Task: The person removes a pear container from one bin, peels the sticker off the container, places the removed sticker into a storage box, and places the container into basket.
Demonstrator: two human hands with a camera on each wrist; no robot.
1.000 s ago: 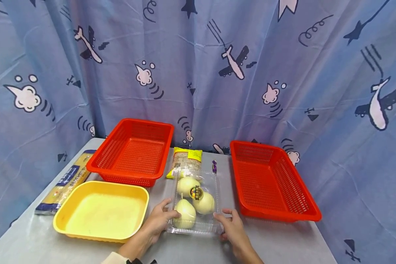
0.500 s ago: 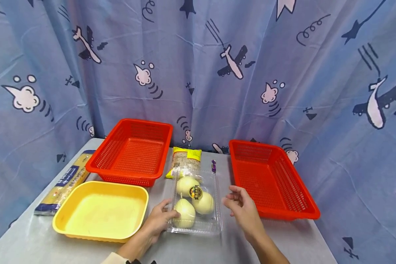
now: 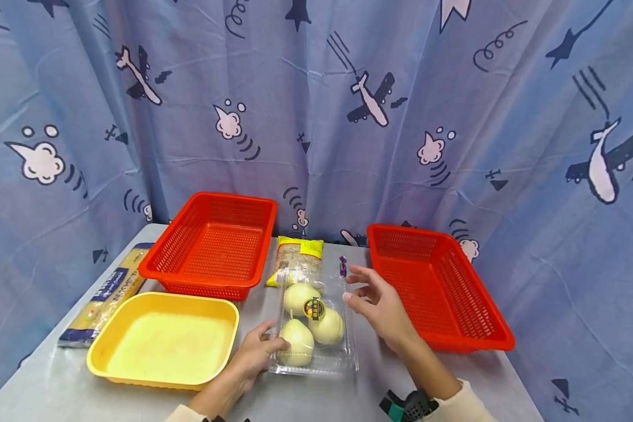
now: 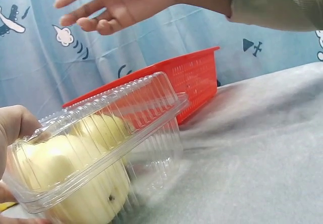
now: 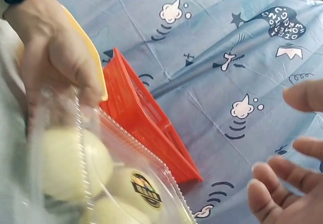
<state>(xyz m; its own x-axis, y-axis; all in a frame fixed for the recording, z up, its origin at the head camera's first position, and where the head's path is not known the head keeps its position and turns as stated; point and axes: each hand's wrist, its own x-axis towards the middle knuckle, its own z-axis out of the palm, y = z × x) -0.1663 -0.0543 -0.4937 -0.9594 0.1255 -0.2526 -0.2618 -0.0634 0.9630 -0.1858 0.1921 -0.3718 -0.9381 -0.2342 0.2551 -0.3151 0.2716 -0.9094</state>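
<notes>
**Right hand [image 3: 382, 308] let go of the pear box [image 3: 319, 328]**

The right hand had left the box's right side, where it gripped a second earlier, and had risen forward; that seemed to leave the left hand [image 3: 258, 351] alone to steady it. The box sat near the middle of the desk's [image 3: 316, 404] near edge, its three pears [image 3: 298, 343] inside.

The left hand clamped the near left corner, thumb on top. The right, holding nothing, hovered above the box's right side, fingers loosely bent, thumb apart, its forearm slanting in from the near edge.
</notes>
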